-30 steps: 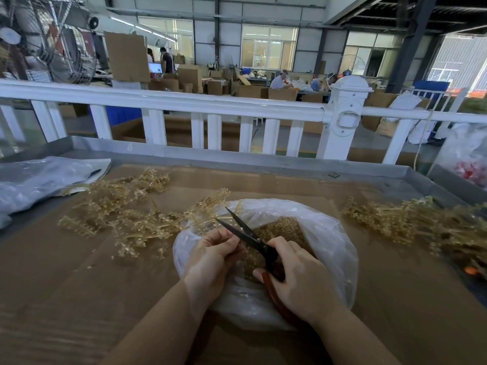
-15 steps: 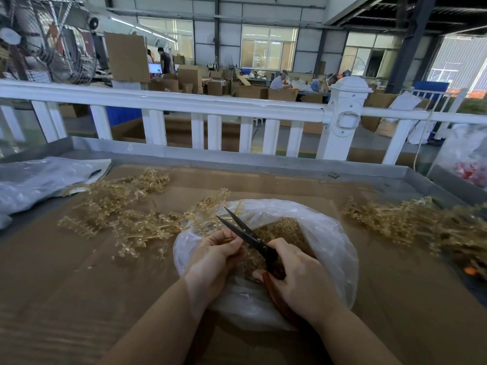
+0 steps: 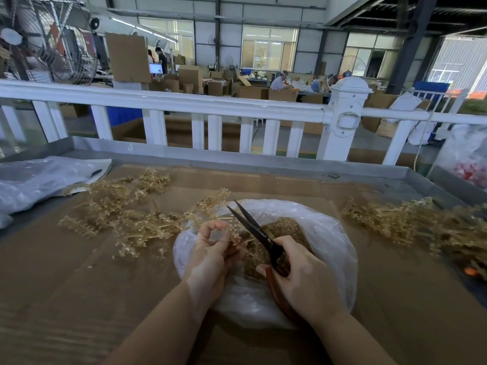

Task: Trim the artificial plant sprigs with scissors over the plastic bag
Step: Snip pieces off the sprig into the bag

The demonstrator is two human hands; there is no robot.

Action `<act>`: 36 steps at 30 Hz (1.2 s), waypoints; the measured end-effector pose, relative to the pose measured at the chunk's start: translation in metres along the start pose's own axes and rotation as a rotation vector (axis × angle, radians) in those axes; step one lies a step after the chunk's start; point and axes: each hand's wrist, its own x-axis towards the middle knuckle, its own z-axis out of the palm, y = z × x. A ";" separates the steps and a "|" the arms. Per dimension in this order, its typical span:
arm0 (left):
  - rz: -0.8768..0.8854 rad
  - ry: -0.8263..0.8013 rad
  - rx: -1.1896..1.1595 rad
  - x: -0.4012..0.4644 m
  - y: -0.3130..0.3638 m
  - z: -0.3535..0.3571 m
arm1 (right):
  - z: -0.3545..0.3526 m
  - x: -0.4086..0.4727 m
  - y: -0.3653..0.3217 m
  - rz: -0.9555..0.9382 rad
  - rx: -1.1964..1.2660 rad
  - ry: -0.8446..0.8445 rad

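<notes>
Left hand [image 3: 210, 255] pinches sprig [image 3: 238, 239] over bag [image 3: 329, 233]; right hand [image 3: 303, 275] grips scissors [image 3: 253, 227], blades slightly apart, beside left fingers; loose sprigs [image 3: 126, 219] left of hands.

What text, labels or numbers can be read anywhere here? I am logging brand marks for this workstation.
None can be read.
Scissors: no mark visible.
Plastic bag: unprinted.
Cardboard boxes in the background: any print is too small and blurred.
Monitor: glowing, content illegible.

Black-bladed scissors [image 3: 253, 227] gape over the plastic bag [image 3: 329, 233], perhaps touching a golden sprig [image 3: 238, 239].
</notes>
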 end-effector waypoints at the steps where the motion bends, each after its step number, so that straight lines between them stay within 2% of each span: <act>1: -0.016 -0.003 -0.035 0.001 0.001 -0.001 | 0.000 0.000 0.001 0.000 -0.001 -0.006; 4: -0.072 -0.049 -0.134 -0.001 0.005 -0.004 | 0.001 0.000 0.002 0.000 -0.004 -0.005; 8: -0.032 -0.101 -0.123 -0.005 0.005 -0.004 | 0.001 0.000 0.002 0.001 -0.004 -0.012; 18: 0.015 0.030 -0.303 -0.003 0.007 0.003 | -0.001 0.001 0.002 -0.019 -0.084 -0.089; 23: -0.016 0.049 -0.377 -0.003 0.010 0.002 | 0.000 0.003 0.003 -0.022 -0.105 -0.123; 36: -0.114 0.017 -0.219 -0.005 0.013 0.004 | -0.001 0.004 0.004 -0.027 -0.106 -0.144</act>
